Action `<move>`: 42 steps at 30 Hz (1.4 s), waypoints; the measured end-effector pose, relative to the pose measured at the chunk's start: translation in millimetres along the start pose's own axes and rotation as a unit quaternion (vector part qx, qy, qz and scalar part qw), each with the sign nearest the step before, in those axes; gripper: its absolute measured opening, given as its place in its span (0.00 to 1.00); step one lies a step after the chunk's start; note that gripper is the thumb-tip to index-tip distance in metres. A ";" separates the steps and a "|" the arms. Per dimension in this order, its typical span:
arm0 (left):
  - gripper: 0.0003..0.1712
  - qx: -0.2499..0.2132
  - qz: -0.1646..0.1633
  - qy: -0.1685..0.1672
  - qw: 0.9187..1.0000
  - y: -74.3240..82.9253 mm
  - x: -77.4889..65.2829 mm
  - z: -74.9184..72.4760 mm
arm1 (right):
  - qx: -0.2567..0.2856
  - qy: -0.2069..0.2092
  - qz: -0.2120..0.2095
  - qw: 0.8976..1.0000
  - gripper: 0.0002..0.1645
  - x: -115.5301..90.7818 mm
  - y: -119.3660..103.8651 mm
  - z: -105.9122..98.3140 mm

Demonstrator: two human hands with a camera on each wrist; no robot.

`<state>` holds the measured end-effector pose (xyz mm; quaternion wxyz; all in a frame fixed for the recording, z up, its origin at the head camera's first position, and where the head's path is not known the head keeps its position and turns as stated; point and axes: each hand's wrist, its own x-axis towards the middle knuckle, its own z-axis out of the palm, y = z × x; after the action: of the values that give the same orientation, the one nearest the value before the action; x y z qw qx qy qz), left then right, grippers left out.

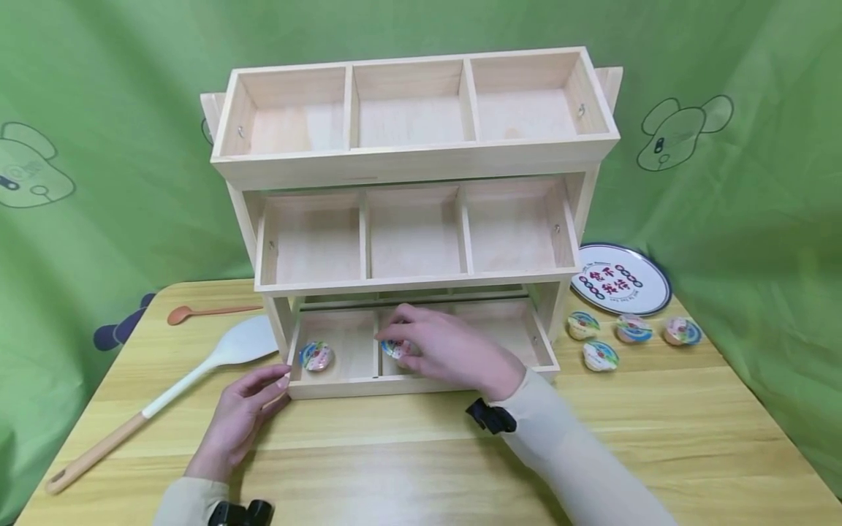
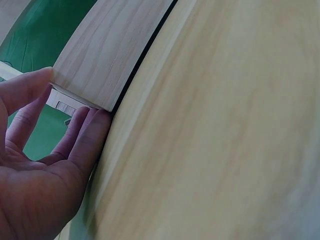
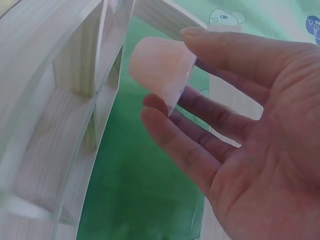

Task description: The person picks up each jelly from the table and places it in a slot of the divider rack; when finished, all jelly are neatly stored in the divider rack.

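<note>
The right hand pinches a small lidded cup between thumb and fingers, at the middle compartment of the bottom drawer; whether the cup touches its base, I cannot tell from here. The left hand grips this drawer's left front corner. Another cup lies in the left compartment, and four more cups are on the surface, near the plate.

Spatula left of shelf, plate right (four cups before it).
</note>
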<state>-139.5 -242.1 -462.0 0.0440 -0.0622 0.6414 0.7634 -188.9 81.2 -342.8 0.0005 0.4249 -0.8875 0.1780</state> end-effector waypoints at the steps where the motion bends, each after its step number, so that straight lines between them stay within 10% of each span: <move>1: 0.14 0.000 0.000 0.000 1.000 0.0 0.0 0.0 | -0.001 -0.001 -0.003 1.000 0.25 2.4 -1.5 0.4; 42: 0.14 0.005 -0.005 -0.002 1.000 -0.2 0.9 -1.7 | -0.007 -0.069 0.008 0.998 0.24 72.1 -6.2 60.0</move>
<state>-140.3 -243.7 -462.7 0.0493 -0.0635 0.6449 0.7600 -221.2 4.3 -386.1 -0.0589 0.4293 -0.8900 0.1421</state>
